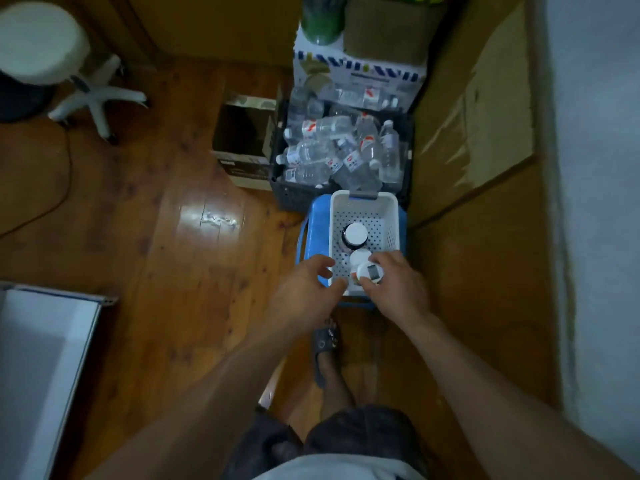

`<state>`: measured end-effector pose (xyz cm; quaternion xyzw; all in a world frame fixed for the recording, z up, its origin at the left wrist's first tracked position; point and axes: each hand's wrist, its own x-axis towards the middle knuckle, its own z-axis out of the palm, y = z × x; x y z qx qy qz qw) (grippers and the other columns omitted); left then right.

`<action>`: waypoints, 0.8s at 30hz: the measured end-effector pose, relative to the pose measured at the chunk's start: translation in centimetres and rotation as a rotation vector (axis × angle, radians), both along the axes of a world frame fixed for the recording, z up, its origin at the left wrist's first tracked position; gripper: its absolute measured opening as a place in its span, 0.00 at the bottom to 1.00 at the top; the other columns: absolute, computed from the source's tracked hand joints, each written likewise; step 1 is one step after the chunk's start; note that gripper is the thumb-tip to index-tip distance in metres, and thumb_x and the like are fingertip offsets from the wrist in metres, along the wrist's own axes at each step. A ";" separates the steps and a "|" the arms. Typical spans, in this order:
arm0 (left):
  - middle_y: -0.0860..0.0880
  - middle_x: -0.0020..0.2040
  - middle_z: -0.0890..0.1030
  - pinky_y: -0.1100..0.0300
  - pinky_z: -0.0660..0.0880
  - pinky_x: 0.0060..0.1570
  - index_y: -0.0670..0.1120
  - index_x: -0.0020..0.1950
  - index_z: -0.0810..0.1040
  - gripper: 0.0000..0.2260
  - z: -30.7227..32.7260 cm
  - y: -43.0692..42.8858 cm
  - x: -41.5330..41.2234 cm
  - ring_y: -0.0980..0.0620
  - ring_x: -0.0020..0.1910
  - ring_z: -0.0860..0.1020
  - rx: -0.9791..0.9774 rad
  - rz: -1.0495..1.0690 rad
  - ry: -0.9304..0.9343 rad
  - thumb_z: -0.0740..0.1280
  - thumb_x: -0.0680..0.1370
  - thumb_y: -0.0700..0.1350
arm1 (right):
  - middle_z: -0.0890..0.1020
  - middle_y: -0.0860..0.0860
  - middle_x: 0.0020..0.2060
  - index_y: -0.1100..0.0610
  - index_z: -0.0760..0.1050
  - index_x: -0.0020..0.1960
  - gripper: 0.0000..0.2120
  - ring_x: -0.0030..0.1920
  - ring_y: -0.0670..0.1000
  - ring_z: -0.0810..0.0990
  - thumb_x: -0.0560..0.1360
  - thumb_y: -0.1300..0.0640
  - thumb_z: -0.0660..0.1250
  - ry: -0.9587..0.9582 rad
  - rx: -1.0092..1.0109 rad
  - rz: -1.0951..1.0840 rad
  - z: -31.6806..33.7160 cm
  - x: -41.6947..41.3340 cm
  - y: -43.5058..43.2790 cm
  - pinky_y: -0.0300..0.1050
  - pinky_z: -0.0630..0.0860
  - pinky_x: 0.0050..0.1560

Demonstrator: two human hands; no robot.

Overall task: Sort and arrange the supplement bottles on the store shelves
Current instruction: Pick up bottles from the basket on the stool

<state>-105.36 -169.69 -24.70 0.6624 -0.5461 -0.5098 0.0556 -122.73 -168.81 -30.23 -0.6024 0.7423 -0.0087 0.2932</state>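
A white perforated basket sits on a blue stool. Inside it stand a dark supplement bottle with a white cap and another white-capped bottle. My right hand grips a white-capped bottle at the basket's near end. My left hand reaches over the basket's near left rim with its fingers curled; its fingertips touch the rim and hold nothing that I can see.
A dark crate full of clear plastic water bottles stands behind the stool. An open cardboard box lies left of it. A wooden cabinet runs along the right. A white swivel stool stands far left.
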 end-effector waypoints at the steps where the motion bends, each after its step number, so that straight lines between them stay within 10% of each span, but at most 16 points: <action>1: 0.57 0.58 0.78 0.61 0.72 0.45 0.55 0.67 0.72 0.18 -0.7 -0.7 -0.3 0.57 0.50 0.78 0.002 -0.007 -0.028 0.65 0.78 0.57 | 0.73 0.51 0.63 0.52 0.71 0.67 0.20 0.61 0.55 0.76 0.76 0.48 0.67 0.024 0.035 0.078 -1.2 -0.2 -0.9 0.47 0.73 0.54; 18: 0.57 0.57 0.78 0.64 0.68 0.39 0.54 0.65 0.73 0.16 -6.5 -0.9 1.2 0.61 0.44 0.75 0.153 0.180 -0.106 0.65 0.79 0.56 | 0.73 0.52 0.61 0.53 0.71 0.64 0.18 0.57 0.57 0.76 0.76 0.49 0.65 0.081 0.175 0.470 -7.8 1.3 -5.1 0.50 0.73 0.52; 24: 0.57 0.61 0.76 0.61 0.67 0.46 0.55 0.69 0.71 0.20 -6.6 0.1 1.6 0.57 0.55 0.76 0.135 0.129 -0.170 0.64 0.78 0.58 | 0.73 0.54 0.62 0.55 0.71 0.64 0.17 0.59 0.56 0.76 0.78 0.50 0.63 0.176 0.219 0.576 -10.0 1.9 -4.9 0.51 0.73 0.53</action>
